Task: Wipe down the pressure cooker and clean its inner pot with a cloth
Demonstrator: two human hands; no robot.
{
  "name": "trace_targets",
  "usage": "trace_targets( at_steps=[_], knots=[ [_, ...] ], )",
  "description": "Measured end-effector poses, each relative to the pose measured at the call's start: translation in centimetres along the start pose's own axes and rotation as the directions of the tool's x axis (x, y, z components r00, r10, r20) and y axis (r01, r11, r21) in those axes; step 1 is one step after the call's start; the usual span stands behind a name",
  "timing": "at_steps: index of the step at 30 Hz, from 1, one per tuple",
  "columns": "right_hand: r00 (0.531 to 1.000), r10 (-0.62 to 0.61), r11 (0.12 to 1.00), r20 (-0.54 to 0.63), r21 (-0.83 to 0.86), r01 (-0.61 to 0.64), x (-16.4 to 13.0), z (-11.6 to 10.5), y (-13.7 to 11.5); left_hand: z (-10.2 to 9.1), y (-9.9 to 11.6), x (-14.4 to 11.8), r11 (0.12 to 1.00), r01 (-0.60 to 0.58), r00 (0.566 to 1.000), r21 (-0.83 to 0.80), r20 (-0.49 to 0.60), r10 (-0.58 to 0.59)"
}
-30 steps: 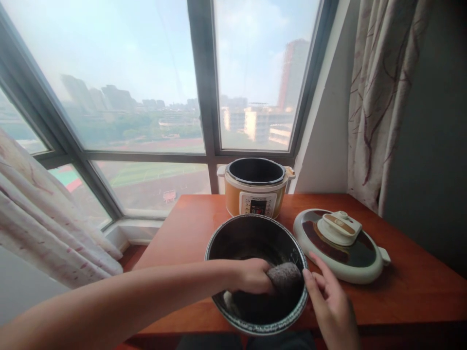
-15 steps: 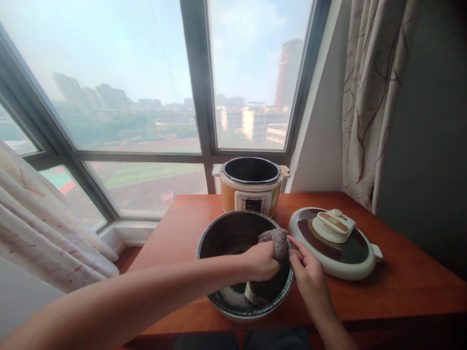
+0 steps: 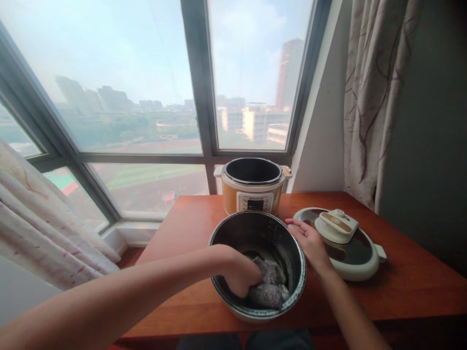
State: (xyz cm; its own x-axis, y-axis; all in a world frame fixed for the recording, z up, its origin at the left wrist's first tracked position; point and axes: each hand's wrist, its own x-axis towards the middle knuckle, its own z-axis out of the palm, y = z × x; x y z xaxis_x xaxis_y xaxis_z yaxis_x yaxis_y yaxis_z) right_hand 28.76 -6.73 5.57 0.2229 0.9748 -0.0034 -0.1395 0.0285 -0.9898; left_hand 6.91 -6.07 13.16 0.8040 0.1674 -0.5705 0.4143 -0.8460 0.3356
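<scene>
A dark inner pot (image 3: pixel 251 226) with a speckled rim stands at the front of the table, its mouth turned up towards me. My left hand (image 3: pixel 242 272) reaches down inside it, closed on a bunched grey cloth (image 3: pixel 270 294) pressed against the lower inner wall. The fingertips of this hand are hidden by the cloth. My right hand (image 3: pixel 306 238) grips the pot's right rim with its fingers. Behind the pot is the electric pressure cooker body (image 3: pixel 251 194), open at the top. To the right lies its lid (image 3: pixel 343 243), handle upward.
The reddish wooden table (image 3: pixel 164 257) ends near my legs at the front. A large window (image 3: pixel 131 97) rises behind it. Patterned curtains (image 3: pixel 375 112) hang at both sides.
My left hand has carried the cloth from the pot's upper right wall down to its lower inside. The pot has shifted slightly right, and my right hand has moved up along its rim.
</scene>
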Motion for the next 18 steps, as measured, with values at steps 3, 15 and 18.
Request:
trace_targets(
  at_steps=[3, 15, 18],
  knots=[
    [0.999, -0.023, 0.998, -0.031, -0.05, 0.022, -0.1, -0.2, -0.2, 0.1, -0.2, -0.4, 0.999, -0.022, 0.999, 0.026, 0.042, 0.021],
    [0.947, -0.187, 0.93, -0.262, -0.358, 0.085, -10.4, -0.6, 3.5, -0.4, 1.2, 0.1, 0.981, 0.111, 0.992, -0.157, -0.038, -0.119],
    [0.941, -0.198, 0.932, -0.275, -0.349, 0.094, -10.1, 0.2, 3.5, -0.7, 2.0, 1.1, 0.938, 0.188, 0.967, -0.292, -0.109, -0.228]
  ],
)
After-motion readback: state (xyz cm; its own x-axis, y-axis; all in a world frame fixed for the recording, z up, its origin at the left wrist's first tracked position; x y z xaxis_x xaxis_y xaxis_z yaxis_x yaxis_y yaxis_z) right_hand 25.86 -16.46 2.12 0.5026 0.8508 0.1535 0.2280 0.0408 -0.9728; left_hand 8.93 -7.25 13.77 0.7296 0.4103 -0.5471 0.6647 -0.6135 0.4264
